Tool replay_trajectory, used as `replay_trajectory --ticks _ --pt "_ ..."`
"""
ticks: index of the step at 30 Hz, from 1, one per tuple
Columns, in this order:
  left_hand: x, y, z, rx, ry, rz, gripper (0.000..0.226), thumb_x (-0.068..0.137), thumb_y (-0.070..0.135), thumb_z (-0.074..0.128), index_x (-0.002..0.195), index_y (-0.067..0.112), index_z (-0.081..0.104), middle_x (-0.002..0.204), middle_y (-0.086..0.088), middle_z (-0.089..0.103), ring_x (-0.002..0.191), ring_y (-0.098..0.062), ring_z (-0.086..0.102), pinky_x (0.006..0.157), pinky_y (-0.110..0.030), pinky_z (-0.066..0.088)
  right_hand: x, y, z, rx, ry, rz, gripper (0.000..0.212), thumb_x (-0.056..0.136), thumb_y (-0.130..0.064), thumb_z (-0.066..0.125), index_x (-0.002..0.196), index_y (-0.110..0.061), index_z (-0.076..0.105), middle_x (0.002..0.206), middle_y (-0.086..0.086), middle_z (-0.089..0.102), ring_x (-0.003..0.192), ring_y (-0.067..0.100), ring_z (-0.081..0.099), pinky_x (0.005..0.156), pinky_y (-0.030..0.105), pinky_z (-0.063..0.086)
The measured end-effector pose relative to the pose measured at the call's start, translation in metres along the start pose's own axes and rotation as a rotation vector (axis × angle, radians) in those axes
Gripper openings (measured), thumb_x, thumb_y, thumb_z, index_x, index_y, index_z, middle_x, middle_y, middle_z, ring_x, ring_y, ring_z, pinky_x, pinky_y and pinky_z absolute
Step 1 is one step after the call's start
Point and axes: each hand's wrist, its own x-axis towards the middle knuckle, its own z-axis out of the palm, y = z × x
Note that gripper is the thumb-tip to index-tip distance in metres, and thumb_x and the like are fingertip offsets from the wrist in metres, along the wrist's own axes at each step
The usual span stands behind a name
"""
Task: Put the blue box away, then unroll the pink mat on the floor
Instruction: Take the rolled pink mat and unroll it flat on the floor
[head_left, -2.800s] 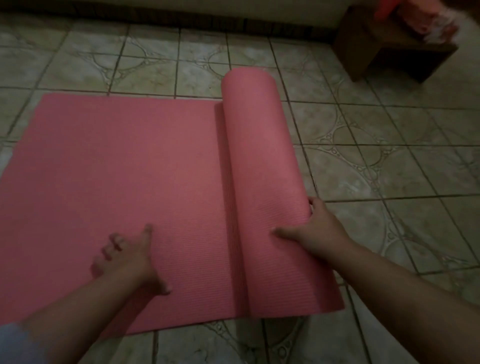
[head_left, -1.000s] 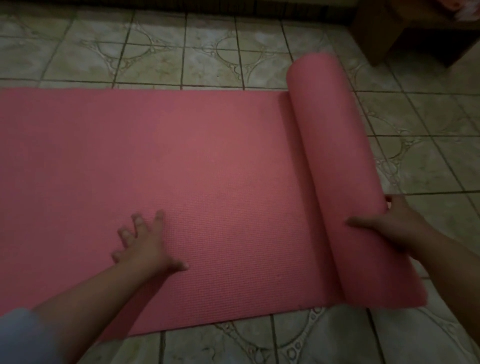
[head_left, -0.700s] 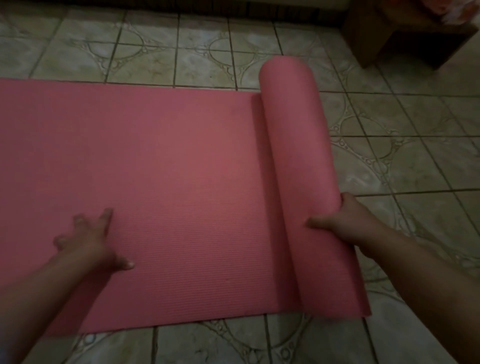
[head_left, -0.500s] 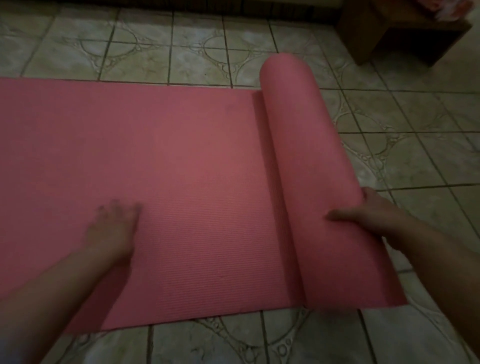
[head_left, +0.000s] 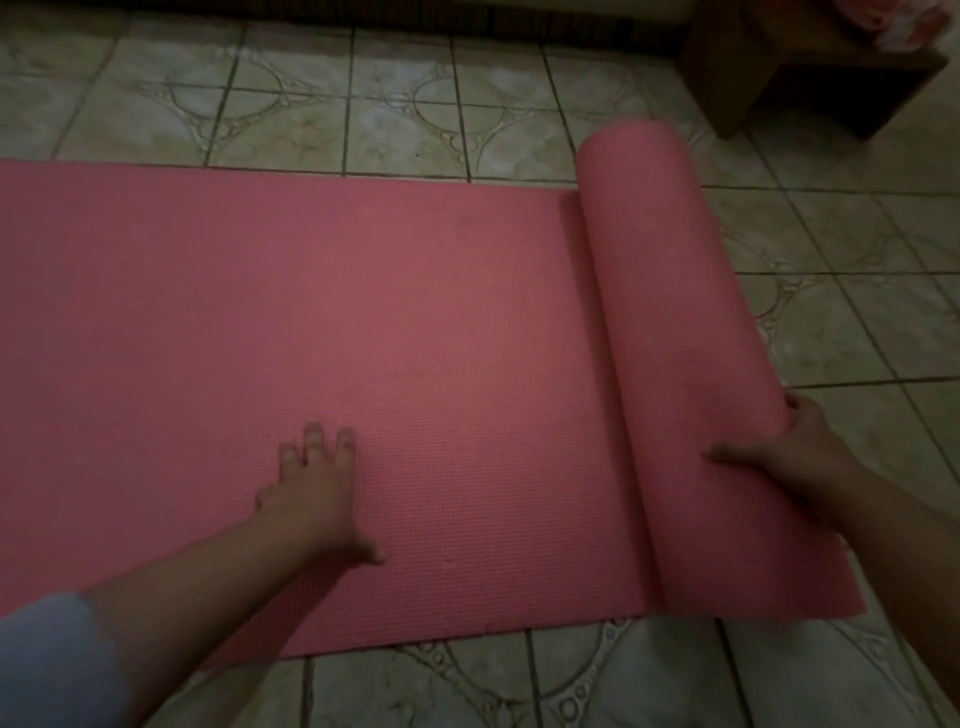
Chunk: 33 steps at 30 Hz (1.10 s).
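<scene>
The pink mat (head_left: 322, 332) lies partly unrolled on the tiled floor, its flat part stretching off the left edge of the view. The part still rolled (head_left: 675, 332) forms a thick tube at the right. My left hand (head_left: 317, 499) presses flat on the unrolled part, fingers spread, near the mat's front edge. My right hand (head_left: 784, 457) cups the near right side of the roll, thumb on top and fingers behind it. No blue box is in view.
Patterned tile floor (head_left: 857, 322) extends to the right of the roll and behind the mat. A low dark wooden piece of furniture (head_left: 779, 67) stands at the back right with pink and white things on top. A dark wall base runs along the back.
The roll has travelled further right and more flat mat is exposed. My right hand stayed on the roll; my left hand shifted along the flat part and pressed down again.
</scene>
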Motion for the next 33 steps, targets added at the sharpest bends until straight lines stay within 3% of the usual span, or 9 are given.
replay_trajectory --ticks 6,11,15,18,22,24,27,30,33 --pt "0.0 -0.027 0.003 -0.028 0.027 -0.035 0.151 0.044 0.061 0.083 0.147 0.021 -0.021 0.156 -0.017 -0.024 0.145 -0.041 -0.01 0.115 -0.056 0.022 -0.005 -0.008 0.013 -0.068 -0.069 -0.036 0.102 0.034 -0.034 0.093 0.125 -0.014 0.052 0.111 0.013 0.066 0.09 0.029 0.065 0.084 0.045 0.055" --pt "-0.002 -0.073 0.002 -0.035 0.048 -0.137 0.159 0.034 0.059 0.086 0.148 0.018 -0.018 0.157 -0.02 -0.016 0.146 -0.04 -0.005 0.117 -0.051 0.021 -0.02 -0.021 0.048 -0.188 -0.114 -0.138 0.083 0.054 -0.03 0.088 0.126 -0.013 0.05 0.111 0.009 0.063 0.094 0.025 0.061 0.08 0.032 0.047" --pt "0.001 -0.072 -0.001 0.004 0.048 -0.182 0.159 0.035 0.058 0.087 0.148 0.01 -0.015 0.155 -0.027 -0.011 0.145 -0.043 0.0 0.119 -0.048 0.019 -0.018 -0.023 0.046 -0.205 -0.132 -0.159 0.102 0.054 -0.031 0.089 0.139 -0.012 0.036 0.127 0.011 0.058 0.105 0.027 0.059 0.085 0.031 0.046" --pt "0.003 -0.057 -0.004 -0.074 0.074 -0.179 0.153 0.038 0.071 0.079 0.148 0.005 -0.005 0.155 -0.028 -0.005 0.145 -0.043 0.0 0.119 -0.048 0.017 -0.009 -0.01 0.013 -0.087 -0.118 -0.014 0.12 0.046 -0.032 0.092 0.145 -0.019 0.027 0.138 0.013 0.051 0.113 0.031 0.057 0.096 0.043 0.048" --pt "0.0 -0.034 0.005 -0.118 0.167 -0.049 0.127 0.061 0.076 0.062 0.15 0.01 0.0 0.159 -0.019 -0.008 0.146 -0.039 -0.004 0.119 -0.049 0.014 -0.005 0.009 -0.015 -0.078 0.04 0.035 0.103 0.058 -0.035 0.086 0.144 -0.014 0.034 0.141 0.021 0.046 0.11 0.034 0.056 0.084 0.038 0.048" --pt "-0.001 -0.021 0.009 -0.12 0.161 -0.026 0.126 0.062 0.078 0.059 0.15 0.014 -0.004 0.159 -0.016 -0.012 0.147 -0.037 -0.005 0.118 -0.052 0.015 -0.013 0.008 -0.009 -0.017 -0.015 0.057 0.097 0.063 -0.044 0.083 0.141 -0.009 0.037 0.134 0.015 0.053 0.104 0.031 0.058 0.079 0.035 0.049" --pt "-0.003 -0.01 0.01 -0.124 0.125 -0.075 0.138 0.052 0.083 0.061 0.149 0.019 -0.014 0.158 -0.015 -0.019 0.146 -0.037 -0.007 0.115 -0.056 0.016 -0.014 0.005 0.007 -0.045 -0.077 0.04 0.14 0.034 -0.066 0.085 0.148 -0.016 0.022 0.144 0.009 0.045 0.124 0.03 0.05 0.102 0.046 0.044" --pt "-0.003 -0.006 0.009 -0.119 0.116 -0.105 0.144 0.047 0.081 0.066 0.148 0.02 -0.017 0.157 -0.018 -0.02 0.146 -0.038 -0.008 0.114 -0.058 0.018 -0.013 0.005 0.019 -0.082 -0.065 0.0 0.135 0.044 -0.043 0.093 0.15 -0.026 0.01 0.151 0.009 0.032 0.132 0.031 0.041 0.11 0.046 0.036" --pt "-0.002 -0.007 0.007 -0.138 0.123 -0.105 0.145 0.047 0.078 0.069 0.148 0.019 -0.017 0.157 -0.018 -0.018 0.146 -0.038 -0.006 0.114 -0.058 0.019 -0.009 0.006 0.021 -0.111 -0.011 -0.048 0.127 0.047 -0.029 0.094 0.147 -0.022 0.016 0.146 0.012 0.04 0.124 0.033 0.048 0.105 0.047 0.04"
